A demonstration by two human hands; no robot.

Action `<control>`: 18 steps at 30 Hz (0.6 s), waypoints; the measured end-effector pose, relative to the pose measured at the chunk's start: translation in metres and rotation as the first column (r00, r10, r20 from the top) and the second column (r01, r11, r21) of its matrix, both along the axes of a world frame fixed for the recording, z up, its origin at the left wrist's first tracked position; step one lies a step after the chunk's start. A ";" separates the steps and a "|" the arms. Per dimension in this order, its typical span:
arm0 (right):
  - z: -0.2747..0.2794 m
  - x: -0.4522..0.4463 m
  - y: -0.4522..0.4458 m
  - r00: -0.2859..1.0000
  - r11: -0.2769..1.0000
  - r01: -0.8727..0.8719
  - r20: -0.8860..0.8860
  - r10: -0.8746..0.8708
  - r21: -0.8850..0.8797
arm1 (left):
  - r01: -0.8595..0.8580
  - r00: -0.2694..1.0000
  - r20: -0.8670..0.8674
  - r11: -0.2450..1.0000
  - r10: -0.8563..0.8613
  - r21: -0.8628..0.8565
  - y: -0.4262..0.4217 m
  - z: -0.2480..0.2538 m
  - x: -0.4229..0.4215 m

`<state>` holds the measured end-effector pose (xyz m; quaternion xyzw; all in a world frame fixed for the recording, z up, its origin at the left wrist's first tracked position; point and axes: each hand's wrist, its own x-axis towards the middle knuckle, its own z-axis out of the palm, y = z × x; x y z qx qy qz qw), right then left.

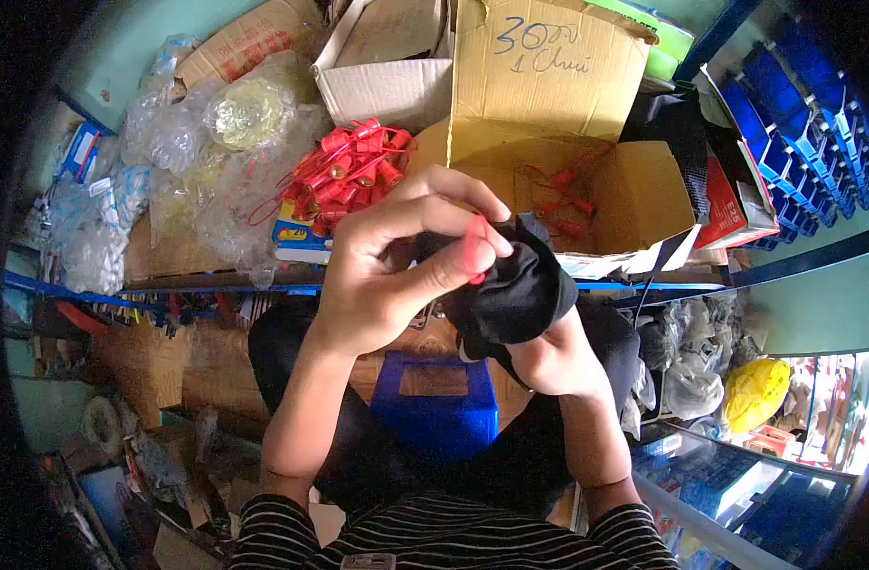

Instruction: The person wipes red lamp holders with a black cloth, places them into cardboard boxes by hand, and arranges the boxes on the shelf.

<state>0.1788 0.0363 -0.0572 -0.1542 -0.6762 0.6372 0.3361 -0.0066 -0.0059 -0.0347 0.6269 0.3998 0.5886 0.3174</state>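
My left hand (382, 252) is raised over the table's front edge. Its thumb and fingers pinch a thin red wire (474, 249). Right beside it is my right hand (553, 356), largely covered by black cloth (515, 299) that looks like a glove. Its fingers are curled toward the wire and mostly hidden, so what they grip cannot be made out. Behind my left hand lies a pile of red lamp sockets (344, 176) with wire loops and brass-coloured insides. Several similar red pieces (569, 201) lie in the open cardboard box (648, 195).
Clear plastic bags (249, 123) crowd the table's left side. At the back stands a white carton (382, 90). Blue bins (786, 123) hang at the right. A blue stool (434, 404) is between my legs. A yellow bag (757, 391) is at lower right.
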 end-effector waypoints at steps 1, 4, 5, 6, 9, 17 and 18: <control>0.000 -0.001 -0.001 1.000 1.000 0.017 -0.014 -0.017 0.013 | -0.023 0.997 0.077 1.000 0.023 0.007 0.000 -0.001 0.001; 0.000 -0.004 0.013 0.995 0.925 0.101 -0.031 -0.096 0.367 | -0.091 0.942 0.329 0.994 0.066 0.061 0.007 -0.009 0.005; 0.002 -0.002 0.014 0.993 0.898 0.104 0.000 -0.115 0.427 | -0.118 0.880 0.466 0.992 0.089 0.032 0.006 -0.008 0.008; 0.004 0.000 0.013 0.990 0.869 0.105 0.029 -0.136 0.484 | -0.121 0.851 0.514 0.993 0.108 -0.009 0.002 -0.001 0.009; -0.004 -0.008 0.004 0.957 0.873 0.182 0.122 -0.263 0.452 | -0.239 0.813 0.523 0.966 0.256 -0.100 0.000 0.002 0.011; -0.005 -0.023 0.001 0.885 0.671 0.192 0.168 -0.433 0.716 | -0.126 0.905 0.413 0.992 0.102 0.030 0.004 -0.007 0.024; -0.009 -0.023 0.001 0.892 0.675 0.232 0.124 -0.435 0.700 | -0.111 0.909 0.405 0.994 0.103 -0.005 0.004 -0.009 0.023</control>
